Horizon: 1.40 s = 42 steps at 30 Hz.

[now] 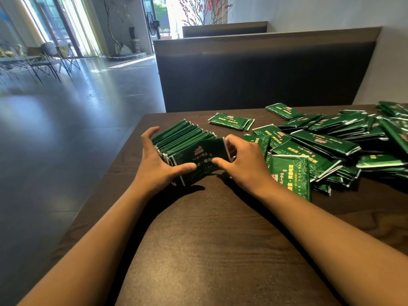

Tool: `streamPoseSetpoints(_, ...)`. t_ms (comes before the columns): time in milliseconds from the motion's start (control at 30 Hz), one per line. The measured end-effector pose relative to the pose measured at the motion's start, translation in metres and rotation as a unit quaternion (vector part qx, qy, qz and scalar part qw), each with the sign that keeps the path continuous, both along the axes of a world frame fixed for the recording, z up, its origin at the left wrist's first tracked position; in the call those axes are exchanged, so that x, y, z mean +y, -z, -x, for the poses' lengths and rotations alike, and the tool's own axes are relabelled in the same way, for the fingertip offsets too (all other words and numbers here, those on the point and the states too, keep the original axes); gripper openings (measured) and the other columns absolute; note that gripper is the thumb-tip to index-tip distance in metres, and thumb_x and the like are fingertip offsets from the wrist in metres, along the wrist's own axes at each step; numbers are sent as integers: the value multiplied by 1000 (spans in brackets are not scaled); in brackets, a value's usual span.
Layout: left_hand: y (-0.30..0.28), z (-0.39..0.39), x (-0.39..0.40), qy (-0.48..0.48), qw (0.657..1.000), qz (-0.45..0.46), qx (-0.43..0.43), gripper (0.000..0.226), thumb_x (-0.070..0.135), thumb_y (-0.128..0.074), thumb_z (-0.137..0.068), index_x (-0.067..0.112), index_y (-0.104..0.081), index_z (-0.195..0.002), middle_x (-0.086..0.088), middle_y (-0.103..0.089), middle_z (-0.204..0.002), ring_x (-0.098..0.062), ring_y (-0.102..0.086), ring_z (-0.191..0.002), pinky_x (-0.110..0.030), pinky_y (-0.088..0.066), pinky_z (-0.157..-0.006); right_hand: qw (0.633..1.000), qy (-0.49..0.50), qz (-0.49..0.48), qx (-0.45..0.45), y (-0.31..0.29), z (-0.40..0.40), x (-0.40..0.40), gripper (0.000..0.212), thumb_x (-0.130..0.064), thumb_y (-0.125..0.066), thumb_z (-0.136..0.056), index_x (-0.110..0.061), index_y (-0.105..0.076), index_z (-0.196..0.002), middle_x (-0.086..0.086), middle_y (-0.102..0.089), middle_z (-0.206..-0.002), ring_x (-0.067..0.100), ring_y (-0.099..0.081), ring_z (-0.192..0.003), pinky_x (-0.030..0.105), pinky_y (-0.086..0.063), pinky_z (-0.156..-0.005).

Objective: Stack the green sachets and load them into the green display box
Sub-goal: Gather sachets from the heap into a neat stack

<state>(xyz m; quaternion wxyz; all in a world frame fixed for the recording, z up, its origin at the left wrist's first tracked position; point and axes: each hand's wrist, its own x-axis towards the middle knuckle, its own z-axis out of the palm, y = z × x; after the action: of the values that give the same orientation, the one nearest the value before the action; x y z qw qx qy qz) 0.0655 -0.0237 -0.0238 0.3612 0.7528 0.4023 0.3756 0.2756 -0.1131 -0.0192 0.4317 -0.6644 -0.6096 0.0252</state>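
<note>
A row of several green sachets (189,142) stands on edge on the dark wooden table (209,239), near its left edge. My left hand (154,160) grips the row's left side, thumb on the front sachet. My right hand (240,160) grips the right side, its thumb also on the front sachet and its fingers curled round the right end. A loose pile of green sachets (331,142) lies to the right. A green box-like pack (291,175) leans beside my right wrist; whether it is the display box I cannot tell.
Two sachets (231,121) lie flat behind the row. A dark upholstered bench back (265,71) stands beyond the table's far edge. The table's left edge drops to a shiny floor (77,120) with chairs far off.
</note>
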Motion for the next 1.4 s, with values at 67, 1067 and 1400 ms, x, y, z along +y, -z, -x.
streamPoseSetpoints(67,1,0,0,-1,1000,-9,6,118,58,-97,-51,59,-14,-135,-8,-42,-150,-26,-48,-136,-50,-41,-116,1000,-13,15,-17,0,5,-1,30,-27,-85,-79,-21,-65,-99,-4,-68,-85,16,-63,-76,31,-52,-67)
streamPoseSetpoints(1067,4,5,4,205,977,54,25,140,17,-94,-61,40,3,-159,21,-47,-138,9,-56,-124,-9,-46,-98,951,-246,179,55,-10,-16,3,130,-47,-96,-58,-55,-6,-153,-6,-19,-165,18,-23,-151,50,-26,-123)
streamPoseSetpoints(1400,-12,25,-17,153,988,10,32,119,5,-95,-66,31,-23,-157,-1,-59,-136,-15,-63,-125,-45,-51,-109,957,-240,162,10,-25,0,-8,100,-16,-95,-64,-38,-38,-142,-18,-53,-134,-9,-54,-120,23,-47,-107)
